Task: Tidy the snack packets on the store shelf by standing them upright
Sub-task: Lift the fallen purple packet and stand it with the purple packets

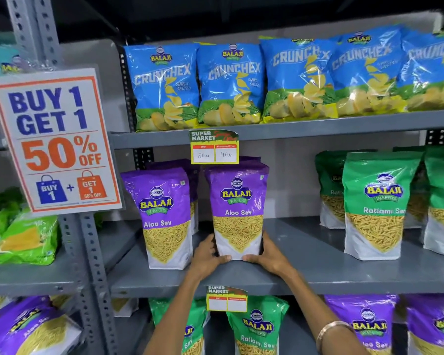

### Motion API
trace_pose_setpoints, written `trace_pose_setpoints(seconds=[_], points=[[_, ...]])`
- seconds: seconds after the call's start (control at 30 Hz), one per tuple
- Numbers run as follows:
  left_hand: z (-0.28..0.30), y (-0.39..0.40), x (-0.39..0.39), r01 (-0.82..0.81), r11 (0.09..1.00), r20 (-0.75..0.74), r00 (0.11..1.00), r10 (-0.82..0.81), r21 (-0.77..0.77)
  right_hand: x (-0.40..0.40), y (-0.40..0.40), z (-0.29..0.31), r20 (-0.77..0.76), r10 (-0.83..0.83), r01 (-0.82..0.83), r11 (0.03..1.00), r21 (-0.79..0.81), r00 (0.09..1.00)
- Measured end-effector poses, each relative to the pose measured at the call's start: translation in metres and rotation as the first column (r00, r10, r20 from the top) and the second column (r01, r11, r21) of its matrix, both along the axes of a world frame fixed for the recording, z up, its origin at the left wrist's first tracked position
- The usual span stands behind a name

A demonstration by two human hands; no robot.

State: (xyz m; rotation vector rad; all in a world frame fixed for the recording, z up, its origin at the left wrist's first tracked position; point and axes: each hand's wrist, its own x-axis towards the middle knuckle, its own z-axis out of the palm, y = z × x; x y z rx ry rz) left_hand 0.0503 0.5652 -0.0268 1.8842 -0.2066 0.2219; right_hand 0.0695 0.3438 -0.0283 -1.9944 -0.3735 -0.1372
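Spanning the view, a grey metal shelving unit point(318, 278) on perforated uprights carries three visible tiers of glossy plastic snack packets. Five blue Crunchex bags point(231, 83) stand along the top tier. On the middle shelf three green Ratlami Sev pouches point(377, 206) stand in front on the right, with others behind. A flat offer sign point(57, 139) reading "BUY 1 GET 1 50% OFF" hangs on the left upright. Two purple Aloo Sev pouches stand in front, left of centre: one point(164, 219) untouched, the held Aloo Sev pouch point(237, 211) upright on the shelf. The left hand point(208, 254) and right hand point(267, 254) clasp its lower sides, thumbs across its white base. Two small paper price tags point(214, 147) hang from shelf edges.
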Motion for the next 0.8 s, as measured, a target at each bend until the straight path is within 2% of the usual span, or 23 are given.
trace_pose_setpoints(seconds=[0.4,0.57,0.73,0.8], points=[[-0.006,0.001,-0.007,-0.056,0.997,-0.030,0.998,0.055,-0.044,-0.020,0.000,0.000,0.091,-0.018,0.027,0.995,-0.092,0.996],[-0.004,-0.001,-0.009,-0.022,0.998,-0.016,1.000,0.021,-0.054,-0.019,0.000,0.000,0.086,-0.017,0.025,0.995,-0.097,0.996],[-0.001,0.002,-0.011,-0.018,1.000,-0.068,0.998,0.017,-0.015,-0.022,-0.002,0.005,0.069,-0.013,0.019,0.996,-0.092,0.998],[-0.001,0.000,-0.019,-0.050,0.998,-0.053,0.997,0.052,0.028,-0.023,-0.005,0.005,0.041,0.012,-0.010,0.999,-0.043,0.999]])
